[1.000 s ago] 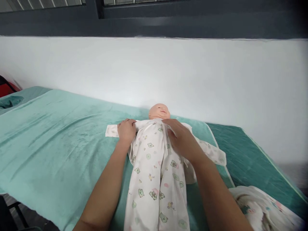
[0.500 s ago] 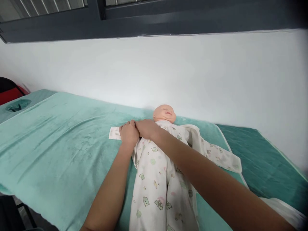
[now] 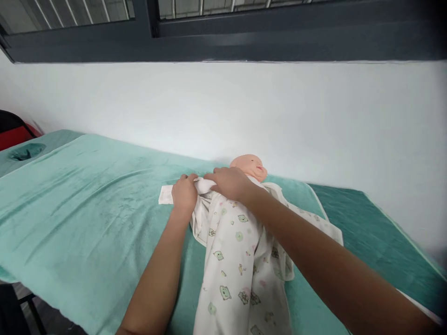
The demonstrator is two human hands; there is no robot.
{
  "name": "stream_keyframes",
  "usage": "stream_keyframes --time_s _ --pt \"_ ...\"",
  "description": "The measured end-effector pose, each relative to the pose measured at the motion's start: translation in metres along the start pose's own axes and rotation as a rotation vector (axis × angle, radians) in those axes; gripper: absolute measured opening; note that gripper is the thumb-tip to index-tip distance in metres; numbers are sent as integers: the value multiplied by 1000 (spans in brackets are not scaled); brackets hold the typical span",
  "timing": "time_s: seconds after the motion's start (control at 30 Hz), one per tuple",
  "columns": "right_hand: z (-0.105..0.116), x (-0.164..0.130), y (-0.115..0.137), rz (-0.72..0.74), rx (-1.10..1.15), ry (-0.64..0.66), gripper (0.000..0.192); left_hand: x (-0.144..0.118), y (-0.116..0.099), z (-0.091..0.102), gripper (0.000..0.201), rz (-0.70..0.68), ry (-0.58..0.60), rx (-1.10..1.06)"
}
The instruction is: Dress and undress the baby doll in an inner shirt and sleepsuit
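- Baby doll (image 3: 249, 166): lies face up on the bed near the white wall; head turned toward the person's right. Half a second ago the head lay straighter, and the body has rolled slightly since.
- Printed romper (image 3: 237, 260): white cloth with small animal print, worn by the doll; legs of the garment trail toward the camera. Its left-side sleeve (image 3: 166, 194) lies flat on the bed, pointing away from the body.
- Left hand (image 3: 184, 193): closed on a bunch of romper cloth at the doll's shoulder, at the root of the flat sleeve. It has kept this place through the last second.
- Right hand (image 3: 228, 182): reaches across the doll's chest, fingers curled over gathered cloth just beside the left hand, touching it or nearly so. A second ago it lay flat on the chest; it has since crossed over.
- Cloth at the shoulder: now bunched up between the two hands, where it lay smooth before; judged, the work has shifted to that shoulder and sleeve.
- Teal cover (image 3: 87, 200): plush sheet over the bed, carrying doll and garment.
- Window frame (image 3: 223, 42): dark, above the wall.
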State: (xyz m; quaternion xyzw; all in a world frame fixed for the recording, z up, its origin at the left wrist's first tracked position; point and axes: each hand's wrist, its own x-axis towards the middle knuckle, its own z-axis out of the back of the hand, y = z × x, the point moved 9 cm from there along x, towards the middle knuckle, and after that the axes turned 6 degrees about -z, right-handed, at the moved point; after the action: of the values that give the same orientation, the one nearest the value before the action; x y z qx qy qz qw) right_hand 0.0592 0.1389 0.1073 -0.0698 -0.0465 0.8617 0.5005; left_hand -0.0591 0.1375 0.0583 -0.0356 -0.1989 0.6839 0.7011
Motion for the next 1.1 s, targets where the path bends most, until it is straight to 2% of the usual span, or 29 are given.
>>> stream_keyframes --time_s 0.17,0.27,0.4,0.53,0.7,0.8,0.93,1.03,1.1 --pt "15 -21 -37 -143 25 -72 26 -3 6 0 41 13 -1 -44" --pt "20 -28 -46 -191 55 -85 26 -5 5 1 43 8 15 -30" --pt "15 -22 -38 -181 40 -101 27 -6 -2 2 50 -38 20 23" --pt "6 -11 -30 -167 64 -77 27 -6 -9 -8 39 -109 124 46" --pt "6 -14 -33 -175 145 -70 26 -3 -6 -19 30 -69 214 -42" --pt "4 -14 -29 -165 154 -65 25 -1 -4 -16 20 -43 159 12" --pt "-6 -2 -10 -120 124 -27 24 0 -17 -9 23 -148 33 97" --pt "-11 5 -2 -113 125 -10 27 -1 -27 -15 27 -230 57 96" --pt "-9 -2 -1 -119 177 -35 30 -1 -30 -18 28 -248 85 84"
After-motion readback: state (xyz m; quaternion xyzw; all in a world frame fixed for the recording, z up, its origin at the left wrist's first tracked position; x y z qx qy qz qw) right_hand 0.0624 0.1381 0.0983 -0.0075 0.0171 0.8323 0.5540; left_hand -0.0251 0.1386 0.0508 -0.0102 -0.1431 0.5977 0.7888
